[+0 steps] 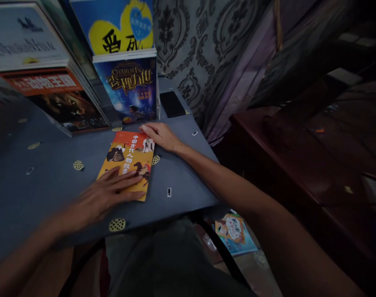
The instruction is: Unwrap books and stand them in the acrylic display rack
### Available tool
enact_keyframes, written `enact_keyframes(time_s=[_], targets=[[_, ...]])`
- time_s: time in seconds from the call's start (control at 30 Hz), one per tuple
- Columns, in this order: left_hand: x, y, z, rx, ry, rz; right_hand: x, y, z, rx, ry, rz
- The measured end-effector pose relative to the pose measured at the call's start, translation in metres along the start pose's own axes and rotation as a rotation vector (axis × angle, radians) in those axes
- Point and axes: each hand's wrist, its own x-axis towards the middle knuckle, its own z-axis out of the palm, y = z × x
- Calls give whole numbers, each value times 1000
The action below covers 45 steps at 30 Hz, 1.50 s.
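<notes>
A thin orange and yellow book (132, 154) with white Chinese characters lies face up on the blue-grey tablecloth (57, 189). Across its lower half my left hand (113, 192) rests flat, fingers stretched out and a little apart. My right hand (163, 136) is at the book's top right corner, its fingers bent together over the edge. Just behind it stands a blue book (128, 93) with gold lettering, leaning in an upright row.
Behind the blue book rises a blue and yellow book (113, 24). To the left stands an animal book (67, 99) before a pale book (23, 37). A black phone (172, 104) lies near the patterned curtain (188, 49). Below the table edge is another picture book (235, 233).
</notes>
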Motion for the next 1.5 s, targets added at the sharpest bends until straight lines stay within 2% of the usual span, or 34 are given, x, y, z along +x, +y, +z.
enact_keyframes(time_s=[0.13,0.2,0.27,0.37,0.5,0.57,0.63,0.73,0.83,1.07,1.5], targets=[[-43,-31,-21,23,-17,-160,0,2,-2,121,122,86],[-49,-38,-31,74,10,-261,-1,4,0,195,135,137],[-37,-33,-40,172,20,-378,-2,5,2,253,136,172],[8,-8,-41,286,9,-507,-4,4,4,301,151,189],[76,28,-24,268,144,-494,-6,5,2,314,188,190],[96,35,-15,351,145,-501,-8,6,0,316,226,188],[106,36,-10,435,118,-524,-10,6,-2,343,271,178],[110,33,-10,497,97,-545,-12,4,-4,445,294,152],[110,32,-11,504,113,-552,-13,-1,-5,504,258,136],[111,34,-10,483,122,-567,-14,-10,-12,464,188,134],[109,33,-9,562,127,-543,-15,-16,-19,513,136,130]])
